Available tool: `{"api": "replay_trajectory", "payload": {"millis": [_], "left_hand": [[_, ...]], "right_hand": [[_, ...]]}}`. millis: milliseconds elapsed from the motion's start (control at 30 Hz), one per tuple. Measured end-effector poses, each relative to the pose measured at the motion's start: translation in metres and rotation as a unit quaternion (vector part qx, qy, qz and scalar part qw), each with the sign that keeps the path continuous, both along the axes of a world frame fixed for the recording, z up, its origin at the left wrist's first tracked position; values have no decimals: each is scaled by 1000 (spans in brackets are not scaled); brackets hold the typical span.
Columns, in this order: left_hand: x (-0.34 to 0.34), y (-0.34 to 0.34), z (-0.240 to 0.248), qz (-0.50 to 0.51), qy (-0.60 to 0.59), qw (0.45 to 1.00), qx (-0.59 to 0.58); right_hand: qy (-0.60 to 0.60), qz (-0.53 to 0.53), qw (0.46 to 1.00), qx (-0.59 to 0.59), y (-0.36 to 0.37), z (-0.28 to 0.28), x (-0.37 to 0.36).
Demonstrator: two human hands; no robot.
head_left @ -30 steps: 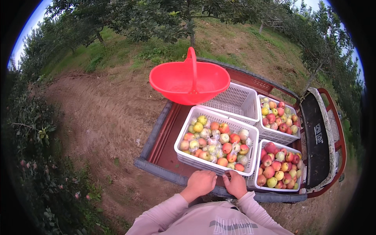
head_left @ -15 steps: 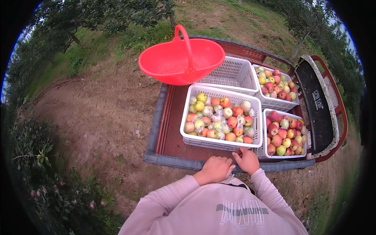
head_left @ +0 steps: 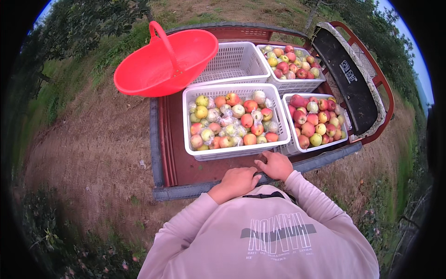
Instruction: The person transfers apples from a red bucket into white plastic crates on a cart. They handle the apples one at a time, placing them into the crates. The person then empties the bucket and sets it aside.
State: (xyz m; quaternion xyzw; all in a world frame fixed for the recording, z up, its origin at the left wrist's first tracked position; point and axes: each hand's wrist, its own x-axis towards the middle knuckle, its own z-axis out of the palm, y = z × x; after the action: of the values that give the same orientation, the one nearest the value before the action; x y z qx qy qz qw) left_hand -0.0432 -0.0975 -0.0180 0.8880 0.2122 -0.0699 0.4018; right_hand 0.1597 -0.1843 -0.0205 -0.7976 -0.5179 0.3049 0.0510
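Note:
My left hand (head_left: 236, 182) lies at the padded near edge (head_left: 323, 159) of a red cart bed, thumb spread from the fingers. Just to its right, my right hand (head_left: 276, 166) rests over the same edge, fingers loosely bent and thumb apart. Neither hand holds anything that I can see. Directly beyond them stands a white plastic crate (head_left: 238, 152) of red and yellow-green apples (head_left: 246, 121), some wrapped in clear film. Right of it, a second white crate (head_left: 289, 122) is full of mostly red apples (head_left: 307, 129).
A red oval basket (head_left: 147, 85) with an arched handle sits at the far left corner, beside an empty white crate (head_left: 232, 63). Another apple-filled crate (head_left: 297, 86) is at the far right. A black seat back (head_left: 341, 79) in a red frame borders the bed; trees surround it.
The view has shifted right, so the cart, basket and crates appear farther left and slightly higher. Both hands stay at the near edge.

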Motion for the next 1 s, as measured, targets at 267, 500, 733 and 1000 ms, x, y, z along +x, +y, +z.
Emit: {"api": "replay_trajectory", "payload": {"millis": [267, 500, 733, 1000], "left_hand": [[-7, 100, 34, 24, 117, 991, 54], [-21, 242, 40, 367, -138, 889, 237], [20, 350, 43, 494, -234, 772, 324], [36, 428, 34, 496, -368, 784, -64]], "right_hand": [[22, -57, 995, 81, -6, 4, -5], [47, -68, 987, 135, -5, 11, -8], [50, -90, 981, 162, -11, 6, -6], [26, -71, 980, 183, -11, 1, -5]]}}
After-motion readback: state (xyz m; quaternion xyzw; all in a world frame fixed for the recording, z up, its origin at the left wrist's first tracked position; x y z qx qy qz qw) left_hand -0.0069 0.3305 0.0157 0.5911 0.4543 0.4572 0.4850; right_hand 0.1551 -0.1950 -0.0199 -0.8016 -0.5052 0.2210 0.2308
